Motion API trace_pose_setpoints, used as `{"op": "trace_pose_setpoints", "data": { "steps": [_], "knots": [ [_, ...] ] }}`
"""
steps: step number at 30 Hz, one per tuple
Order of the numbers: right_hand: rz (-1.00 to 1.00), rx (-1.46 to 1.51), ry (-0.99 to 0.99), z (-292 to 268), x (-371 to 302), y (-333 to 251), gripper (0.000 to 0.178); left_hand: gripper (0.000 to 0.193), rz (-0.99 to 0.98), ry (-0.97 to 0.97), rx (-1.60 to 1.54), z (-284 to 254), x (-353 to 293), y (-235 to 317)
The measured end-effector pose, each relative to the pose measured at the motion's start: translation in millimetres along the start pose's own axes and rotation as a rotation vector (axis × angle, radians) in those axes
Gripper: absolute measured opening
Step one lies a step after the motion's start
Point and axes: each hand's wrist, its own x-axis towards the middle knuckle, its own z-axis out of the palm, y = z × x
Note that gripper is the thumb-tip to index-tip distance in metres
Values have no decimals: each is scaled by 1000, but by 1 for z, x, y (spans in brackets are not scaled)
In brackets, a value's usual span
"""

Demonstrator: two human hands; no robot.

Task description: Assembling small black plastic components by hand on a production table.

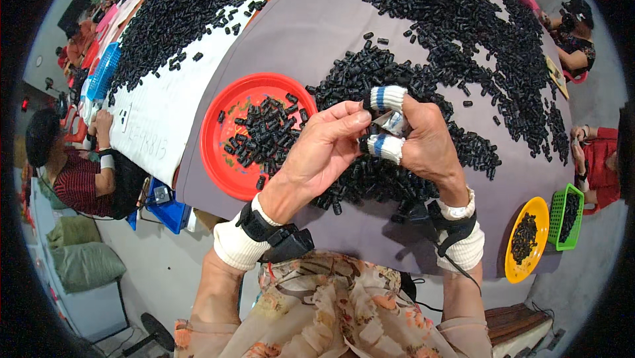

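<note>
"Where are the short black tubes [350, 73]?"

"A big heap lies right under the fingers, on the grey worktop [297, 40]. Their long sides point every which way."

"What are the hands doing?"

"The left hand [324, 143] has its thumb and fingers pinched close. They meet the right hand [430, 136], whose fingers are bent and wear white finger covers [387, 98] with blue stripes."

"Do they hold a tube?"

"I can't tell. A dark bit [363, 143] shows by the fingertips, and a shiny pale bit [391, 122] sits between the covers. I can't tell what either one is."

"What's beside the fingers?"

"A red plate [213, 136] with more tubes, to the left. The left hand is nearer to it. A yellow plate [519, 272] and a green basket [555, 225] are well off to the right."
</note>
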Motion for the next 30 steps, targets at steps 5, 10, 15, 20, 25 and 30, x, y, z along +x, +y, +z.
{"op": "trace_pose_setpoints", "data": {
  "steps": [5, 10, 15, 20, 25, 30],
  "knots": [
    [34, 98, 31, 1, -1, 7, 36, 19, 25, -46, -57, 5, 0, 0],
    [86, 26, 42, 2, -3, 2, 36, 20, 31, 32, -11, -1, -2, -5],
    [145, 216, 56, 1, -1, 3, 36, 23, 43, 21, 47, 6, -8, 1],
    [152, 345, 69, 1, 0, 12, 39, 22, 28, -16, -1, 10, -8, 3],
    [138, 447, 62, 5, 3, 13, 39, 22, -4, -64, -53, 5, -3, 2],
    [180, 305, 25, 5, 4, 9, 42, 23, 1, -16, -87, 2, -2, -1]
  ]
}}
